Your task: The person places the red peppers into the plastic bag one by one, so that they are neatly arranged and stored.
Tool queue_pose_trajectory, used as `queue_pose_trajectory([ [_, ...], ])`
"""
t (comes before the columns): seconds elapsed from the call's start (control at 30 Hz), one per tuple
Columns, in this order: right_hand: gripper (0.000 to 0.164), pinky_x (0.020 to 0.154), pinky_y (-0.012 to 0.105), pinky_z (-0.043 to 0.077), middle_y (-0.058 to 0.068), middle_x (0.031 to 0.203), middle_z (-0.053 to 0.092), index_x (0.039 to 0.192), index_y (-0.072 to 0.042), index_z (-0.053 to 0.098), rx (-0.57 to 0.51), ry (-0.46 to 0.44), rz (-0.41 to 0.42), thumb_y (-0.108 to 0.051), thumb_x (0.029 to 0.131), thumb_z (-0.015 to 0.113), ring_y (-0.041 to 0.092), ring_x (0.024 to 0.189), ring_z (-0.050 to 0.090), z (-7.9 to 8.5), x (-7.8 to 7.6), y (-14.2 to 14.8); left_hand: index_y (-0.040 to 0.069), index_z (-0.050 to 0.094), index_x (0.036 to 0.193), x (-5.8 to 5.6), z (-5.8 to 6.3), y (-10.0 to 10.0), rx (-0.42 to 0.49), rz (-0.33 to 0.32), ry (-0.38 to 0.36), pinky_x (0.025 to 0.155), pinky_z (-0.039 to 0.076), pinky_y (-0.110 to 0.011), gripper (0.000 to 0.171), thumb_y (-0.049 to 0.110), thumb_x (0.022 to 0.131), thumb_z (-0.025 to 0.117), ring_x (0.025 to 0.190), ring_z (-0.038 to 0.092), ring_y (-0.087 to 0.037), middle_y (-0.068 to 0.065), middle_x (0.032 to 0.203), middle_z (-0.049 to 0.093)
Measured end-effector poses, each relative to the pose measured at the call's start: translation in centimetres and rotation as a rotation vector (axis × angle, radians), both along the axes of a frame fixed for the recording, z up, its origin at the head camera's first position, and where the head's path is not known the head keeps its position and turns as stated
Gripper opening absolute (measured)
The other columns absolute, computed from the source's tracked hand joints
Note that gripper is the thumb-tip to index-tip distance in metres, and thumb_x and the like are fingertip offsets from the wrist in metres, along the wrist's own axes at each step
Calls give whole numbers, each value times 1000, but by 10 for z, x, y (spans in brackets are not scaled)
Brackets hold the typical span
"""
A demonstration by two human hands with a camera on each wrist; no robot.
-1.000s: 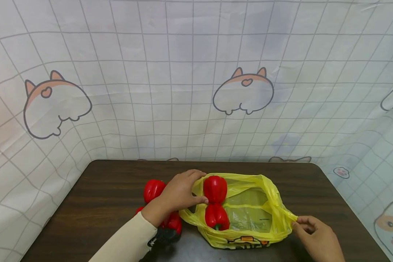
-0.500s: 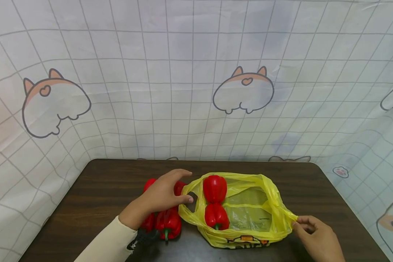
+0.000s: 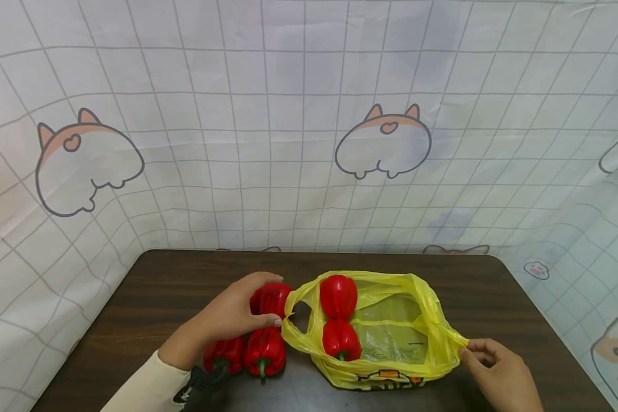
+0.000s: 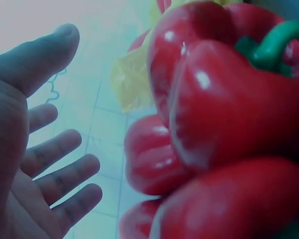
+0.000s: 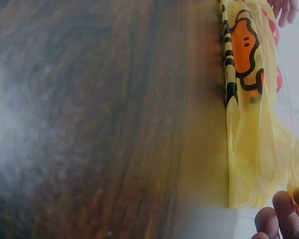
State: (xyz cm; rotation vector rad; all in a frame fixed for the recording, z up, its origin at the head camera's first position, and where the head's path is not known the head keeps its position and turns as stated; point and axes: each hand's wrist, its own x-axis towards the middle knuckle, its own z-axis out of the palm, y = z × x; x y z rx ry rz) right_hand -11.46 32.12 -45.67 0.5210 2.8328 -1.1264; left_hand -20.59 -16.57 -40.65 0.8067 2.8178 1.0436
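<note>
A yellow plastic bag [image 3: 438,337] lies with its mouth spread wide. Inside it, two red bell peppers [image 3: 338,296] lie one behind the other at the left side. My right hand [image 3: 499,372] pinches the bag's right edge between thumb and fingers. Left of the bag sits a group of several red bell peppers [image 3: 264,352], some with green stems showing. Above this group is my left hand [image 3: 229,309], thumb and fingers spread around the back pepper [image 3: 275,300] in the head view. In the left wrist view, a gap shows between the fingers [image 4: 70,172] and the peppers.
Everything rests on a dark wooden table [image 3: 185,269]. A white grid-patterned cloth [image 3: 268,143] with cartoon dogs hangs behind it and along both sides. The bag's left handle loop [image 3: 296,337] lies close against the loose peppers.
My left hand has drawn back leftward from the bag's left rim and the peppers in it to over the loose peppers. My right hand stays at the bag's edge.
</note>
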Motion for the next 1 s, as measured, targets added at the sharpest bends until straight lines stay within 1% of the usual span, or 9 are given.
queue_pose_trajectory([
  [0.17, 61, 65, 41, 54, 5, 93, 75, 119, 3, 67, 7, 4, 7, -53, 96, 66, 21, 80, 68, 0, 0, 1, 23, 54, 144, 5, -1, -12, 21, 28, -38, 102, 48, -56, 75, 39, 79, 89, 133, 51, -26, 4, 145, 53],
  [0.3, 61, 64, 38, 53, 4, 93, 75, 119, 2, 67, 9, 6, 9, -54, 96, 66, 19, 79, 68, -1, 0, 0, 19, 54, 145, 9, -4, -22, 47, 41, -84, 97, 51, -58, 77, 39, 79, 90, 127, 55, -29, -1, 142, 56],
  [0.4, 61, 63, 37, 53, 4, 93, 75, 119, 2, 67, 5, 6, 9, -54, 96, 66, 19, 78, 68, -1, 0, 0, 17, 54, 145, 12, -6, -30, 58, 38, -107, 98, 50, -60, 77, 39, 79, 89, 128, 54, -31, -2, 143, 56],
  [0.57, 62, 64, 37, 53, 4, 92, 75, 119, 3, 67, 6, 11, 9, -54, 96, 66, 19, 78, 68, -1, 1, 0, 19, 55, 144, 18, -8, -41, 67, 43, -125, 101, 46, -63, 76, 39, 79, 89, 132, 50, -33, 1, 145, 54],
  [0.7, 63, 65, 39, 54, 3, 93, 75, 120, 3, 67, -2, 5, 9, -55, 96, 66, 19, 79, 68, -1, 3, 1, 20, 56, 141, 22, -10, -50, 85, 49, -144, 100, 46, -64, 73, 37, 79, 90, 130, 51, -36, 0, 142, 56],
  [0.87, 62, 68, 44, 56, 3, 94, 75, 120, 2, 66, -10, 0, 17, -54, 97, 65, 21, 80, 68, -1, 3, 2, 20, 57, 140, 28, -15, -65, 121, 49, -173, 99, 47, -64, 70, 36, 80, 89, 129, 51, -41, -4, 143, 55],
  [1.0, 59, 69, 45, 56, 4, 95, 75, 120, 2, 66, -1, 4, 20, -53, 97, 65, 21, 81, 68, -1, 3, 3, 20, 58, 139, 33, -20, -77, 132, 57, -173, 101, 45, -64, 70, 37, 79, 89, 128, 53, -38, -2, 141, 57],
])
